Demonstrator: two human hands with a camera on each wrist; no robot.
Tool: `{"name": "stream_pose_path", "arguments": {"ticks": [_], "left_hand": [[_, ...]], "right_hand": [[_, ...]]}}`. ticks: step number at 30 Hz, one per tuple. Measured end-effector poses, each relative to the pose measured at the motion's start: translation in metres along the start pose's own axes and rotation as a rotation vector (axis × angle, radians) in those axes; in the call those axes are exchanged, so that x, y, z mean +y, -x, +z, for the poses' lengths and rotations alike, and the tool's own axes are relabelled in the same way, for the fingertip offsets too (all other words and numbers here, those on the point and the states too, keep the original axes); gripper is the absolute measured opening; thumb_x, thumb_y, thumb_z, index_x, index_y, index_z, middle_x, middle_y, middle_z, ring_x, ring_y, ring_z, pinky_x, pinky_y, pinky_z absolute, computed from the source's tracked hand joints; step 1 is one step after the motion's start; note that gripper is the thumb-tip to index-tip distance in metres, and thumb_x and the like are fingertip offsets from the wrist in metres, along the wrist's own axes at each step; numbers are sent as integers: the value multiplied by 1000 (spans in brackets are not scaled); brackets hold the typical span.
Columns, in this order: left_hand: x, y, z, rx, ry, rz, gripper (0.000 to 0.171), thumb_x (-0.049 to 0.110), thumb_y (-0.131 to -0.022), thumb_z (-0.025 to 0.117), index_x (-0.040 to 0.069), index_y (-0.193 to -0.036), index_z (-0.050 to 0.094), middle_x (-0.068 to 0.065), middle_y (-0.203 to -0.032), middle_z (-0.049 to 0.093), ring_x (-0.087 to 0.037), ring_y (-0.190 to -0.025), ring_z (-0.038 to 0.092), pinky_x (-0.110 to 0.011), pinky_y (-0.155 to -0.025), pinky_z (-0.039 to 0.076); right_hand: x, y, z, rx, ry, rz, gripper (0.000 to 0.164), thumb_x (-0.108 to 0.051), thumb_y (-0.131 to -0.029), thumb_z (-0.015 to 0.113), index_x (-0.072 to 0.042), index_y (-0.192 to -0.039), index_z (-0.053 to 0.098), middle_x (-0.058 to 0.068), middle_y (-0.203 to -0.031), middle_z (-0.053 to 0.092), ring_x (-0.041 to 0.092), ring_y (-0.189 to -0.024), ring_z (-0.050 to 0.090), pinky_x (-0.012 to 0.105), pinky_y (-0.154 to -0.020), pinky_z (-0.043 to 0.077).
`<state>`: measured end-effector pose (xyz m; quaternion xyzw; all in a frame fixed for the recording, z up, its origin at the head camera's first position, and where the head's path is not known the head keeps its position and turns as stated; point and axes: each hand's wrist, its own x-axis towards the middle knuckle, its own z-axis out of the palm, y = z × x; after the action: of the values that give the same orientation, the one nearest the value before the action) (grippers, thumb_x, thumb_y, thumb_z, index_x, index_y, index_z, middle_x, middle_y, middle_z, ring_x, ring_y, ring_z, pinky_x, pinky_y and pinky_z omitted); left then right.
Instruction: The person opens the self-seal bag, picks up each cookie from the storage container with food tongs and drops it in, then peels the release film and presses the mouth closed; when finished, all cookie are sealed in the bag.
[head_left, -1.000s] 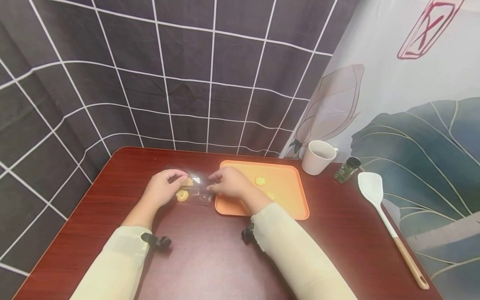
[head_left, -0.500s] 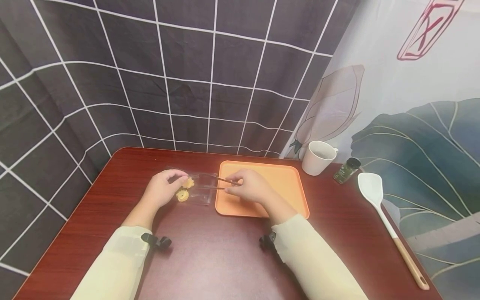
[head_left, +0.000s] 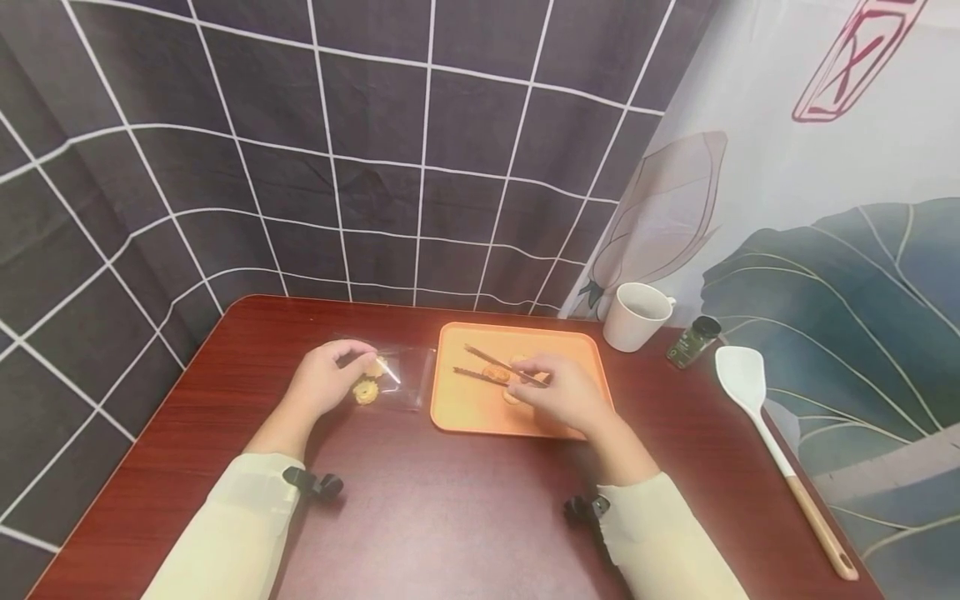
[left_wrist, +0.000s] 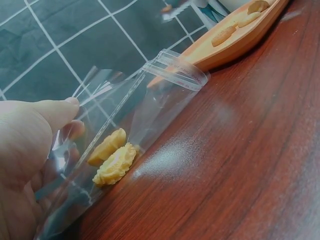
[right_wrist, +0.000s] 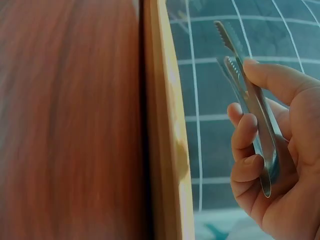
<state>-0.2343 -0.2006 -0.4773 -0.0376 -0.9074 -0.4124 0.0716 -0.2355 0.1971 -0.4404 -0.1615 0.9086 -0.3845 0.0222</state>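
My left hand (head_left: 330,375) pinches the edge of a clear plastic bag (head_left: 408,387) on the table. Two ridged yellow cookies (left_wrist: 116,164) lie inside the bag, whose mouth faces the tray in the left wrist view. In my right hand (head_left: 562,392) are metal tongs (head_left: 483,379), gripped between thumb and fingers with their toothed tips spread apart. These tongs hang over the orange tray (head_left: 457,417), and nothing sits between their tips in the right wrist view. Cookies (head_left: 495,372) lie on the tray beneath the tongs, partly hidden by my right hand.
Behind the tray's right end stands a white mug (head_left: 636,317), with a small dark-capped jar (head_left: 693,340) beside it. A white spatula (head_left: 765,433) with a wooden handle lies along the table's right edge. A gridded curtain (head_left: 375,200) hangs behind.
My right hand has moved right with the tongs, from the bag's mouth to above the tray. The left hand keeps its hold on the bag, and both cookies stay inside.
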Motion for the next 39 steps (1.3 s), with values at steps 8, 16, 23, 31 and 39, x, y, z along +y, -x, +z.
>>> {"name": "stream_pose_path", "arguments": {"ticks": [8, 16, 23, 31, 39], "left_hand": [[-1, -1, 2, -1, -8, 3, 25, 37, -104, 70, 18, -119, 78, -10, -123, 79, -35, -126, 69, -58, -112, 50], [0, 0, 2, -2, 8, 5, 25, 35, -104, 70, 17, -119, 79, -10, -123, 79, -35, -125, 69, -58, -112, 50], [0, 0, 2, -1, -9, 5, 25, 36, -104, 70, 18, -119, 79, -10, -122, 79, -35, -123, 69, -58, -110, 51], [0, -1, 1, 2, -4, 0, 24, 35, -104, 70, 18, -119, 79, -10, -120, 79, -34, -121, 70, -56, -109, 52], [3, 2, 0, -5, 1, -9, 27, 37, -104, 70, 18, -120, 79, -10, -122, 79, -34, -122, 69, -58, -109, 52]], "right_hand": [[32, 15, -29, 66, 22, 53, 40, -32, -89, 87, -17, -125, 80, 7, -127, 79, 15, -78, 65, 26, -70, 54], [55, 30, -47, 75, 80, 128, 42, -35, -88, 88, -18, -125, 80, 7, -125, 79, 18, -86, 65, 29, -75, 53], [73, 41, -59, -2, 33, 167, 48, -37, -88, 89, -12, -129, 78, 12, -108, 78, 18, -73, 67, 29, -65, 56], [79, 46, -70, -44, 79, 161, 49, -40, -87, 90, -13, -126, 79, 10, -114, 80, 16, -85, 71, 26, -74, 58], [86, 45, -71, -81, 100, 198, 42, -34, -85, 91, -13, -120, 81, 2, -101, 83, 15, -90, 68, 25, -78, 54]]}}
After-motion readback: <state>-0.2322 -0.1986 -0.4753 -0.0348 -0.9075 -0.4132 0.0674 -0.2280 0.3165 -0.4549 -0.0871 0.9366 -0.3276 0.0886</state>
